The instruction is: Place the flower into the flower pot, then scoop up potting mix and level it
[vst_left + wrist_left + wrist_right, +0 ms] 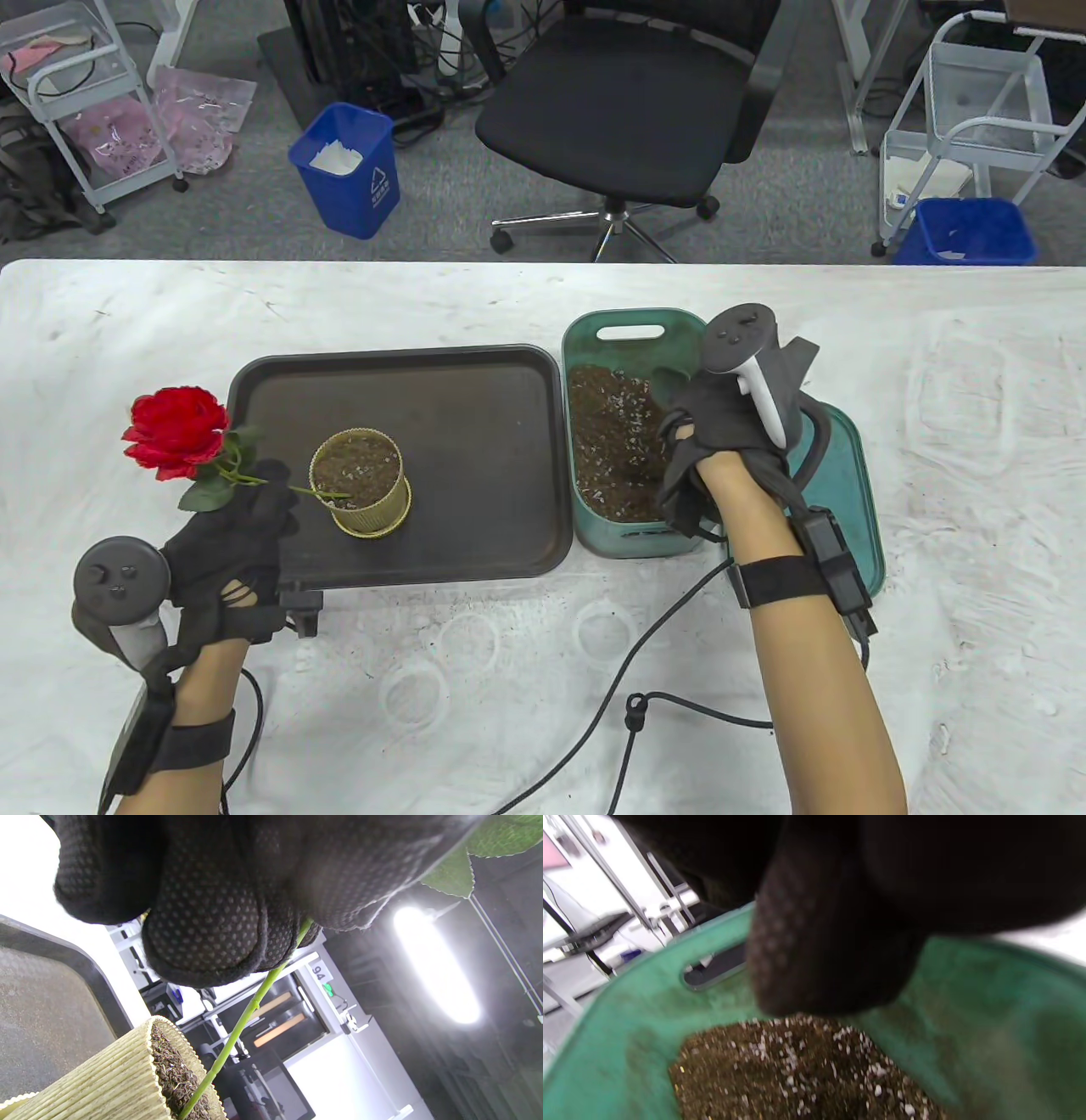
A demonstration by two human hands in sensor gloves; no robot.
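While left hand (233, 543) pinches flower (176, 435), stem enters pot (358, 484).

We see a red flower (176, 435) on a green stem, a ribbed yellow pot (361, 484), a green bin (632, 331), a dark brown tray (475, 407) and black dotted gloves (203, 904).

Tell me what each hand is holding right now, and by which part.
The left hand pinches the flower by its green stem, below the leaves. Whether the right hand, over the green bin, holds anything cannot be told.

Left hand (233, 531) holds flower (176, 435), stem tip in flower pot (360, 484)
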